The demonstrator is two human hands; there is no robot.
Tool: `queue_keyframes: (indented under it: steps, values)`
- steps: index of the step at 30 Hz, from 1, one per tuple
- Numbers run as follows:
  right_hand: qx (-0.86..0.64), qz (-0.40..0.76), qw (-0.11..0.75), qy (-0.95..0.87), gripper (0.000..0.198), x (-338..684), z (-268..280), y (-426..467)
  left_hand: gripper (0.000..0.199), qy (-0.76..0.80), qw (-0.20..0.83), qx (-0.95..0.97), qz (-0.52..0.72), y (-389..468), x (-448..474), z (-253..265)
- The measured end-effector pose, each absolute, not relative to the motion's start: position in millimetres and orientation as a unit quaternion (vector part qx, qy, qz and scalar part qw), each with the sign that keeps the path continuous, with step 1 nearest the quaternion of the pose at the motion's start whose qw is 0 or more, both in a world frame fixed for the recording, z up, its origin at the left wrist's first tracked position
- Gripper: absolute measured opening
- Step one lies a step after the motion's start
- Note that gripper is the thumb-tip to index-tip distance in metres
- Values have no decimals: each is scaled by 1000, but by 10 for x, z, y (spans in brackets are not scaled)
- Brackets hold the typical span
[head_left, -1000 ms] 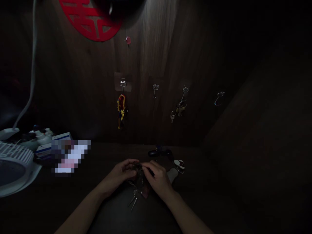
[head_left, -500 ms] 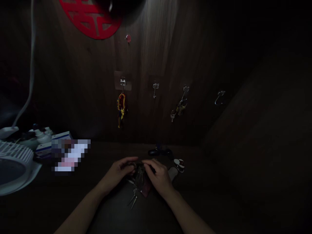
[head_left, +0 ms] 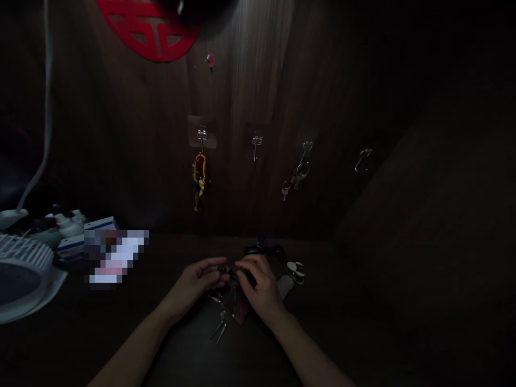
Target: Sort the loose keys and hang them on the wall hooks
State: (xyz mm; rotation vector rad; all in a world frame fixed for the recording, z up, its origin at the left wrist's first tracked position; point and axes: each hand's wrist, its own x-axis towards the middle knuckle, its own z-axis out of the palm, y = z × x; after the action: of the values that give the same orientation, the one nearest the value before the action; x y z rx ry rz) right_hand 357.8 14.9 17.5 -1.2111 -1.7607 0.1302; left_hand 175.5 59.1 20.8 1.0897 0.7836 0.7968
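Low in the middle of the head view, my left hand [head_left: 192, 284] pinches the upper part of a bunch of keys [head_left: 220, 329] between thumb and fingers. Two slim silver keys hang below it, over the dark table. My right hand [head_left: 263, 289] faces it from the other side, its fingers curled and its thumb close to the top of the bunch. Dim light hides what its fingertips hold. Between the hands a dark reddish, shiny tag or pouch [head_left: 241, 312] hangs down with the keys. Beyond my right hand lie nail clippers or a similar white-and-metal piece [head_left: 296, 271].
On the wooden wall, a yellow-and-red cord [head_left: 200, 169] hangs from a hook, and other keys [head_left: 298, 179] from another. Two more hooks [head_left: 256, 148] are there. A dark curved object [head_left: 264, 251] lies behind my hands. A white fan-like device [head_left: 24, 274], bottles [head_left: 66, 224] and boxes stand left.
My right hand's fingertips have lifted slightly and spread from the top of the bunch. My left hand stays almost still on the keys. The view has shifted slightly.
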Motion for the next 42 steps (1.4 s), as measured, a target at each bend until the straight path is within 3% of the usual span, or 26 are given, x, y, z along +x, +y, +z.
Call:
queue_keyframes:
  steps: [18, 25, 35, 42]
  values:
    - [-513, 49, 483, -708, 4, 3523, 130, 177, 44, 338, 666, 559, 360, 521, 1856, 210]
    - [-506, 17, 462, -728, 8, 3546, 96, 194, 45, 351, 668, 547, 362, 525, 1858, 204]
    - [-531, 59, 546, -645, 10, 3600, 266, 174, 36, 419, 591, 578, 374, 555, 1836, 253]
    - [-544, 45, 476, -690, 11, 3520, 349, 113, 32, 361, 572, 623, 393, 485, 1864, 303]
